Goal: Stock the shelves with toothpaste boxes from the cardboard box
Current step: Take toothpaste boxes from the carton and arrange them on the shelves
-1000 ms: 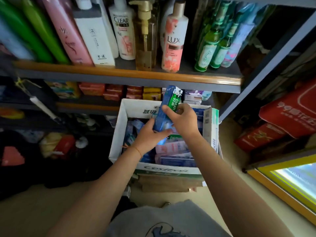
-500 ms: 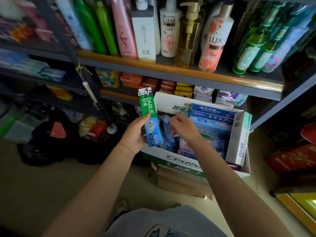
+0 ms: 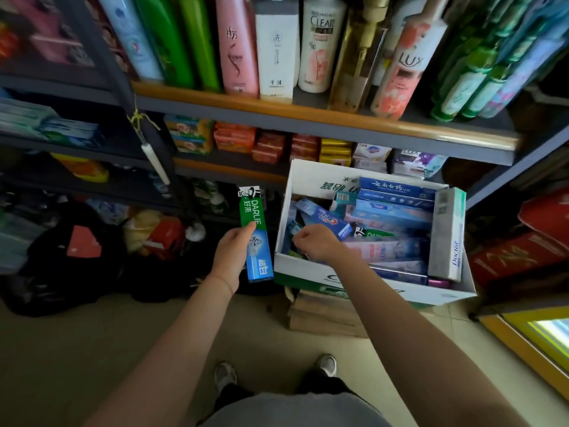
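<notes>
A white cardboard box (image 3: 311, 177) stands on the floor under the shelves, filled with several toothpaste boxes (image 3: 397, 192) lying flat. My left hand (image 3: 229, 258) grips a green and blue Darlie toothpaste box (image 3: 254, 223) upright, just left of the cardboard box. My right hand (image 3: 318, 243) reaches inside the cardboard box at its left end, fingers curled down onto a blue toothpaste box (image 3: 292, 228) standing among the others. More toothpaste boxes (image 3: 52, 126) lie on a dark shelf at the far left.
Shampoo and body wash bottles (image 3: 277, 50) line the upper shelf (image 3: 308, 114); soap packs (image 3: 271, 146) sit below. Dark bags (image 3: 77, 257) crowd the floor at left, red packages (image 3: 523, 254) at right. Brown cardboard (image 3: 320, 312) lies under the box. A yellow frame (image 3: 529, 343) is at the lower right.
Both hands held the Darlie box over the cardboard box. My left hand carried it out to the left, and my right hand let go and went down among the boxes.
</notes>
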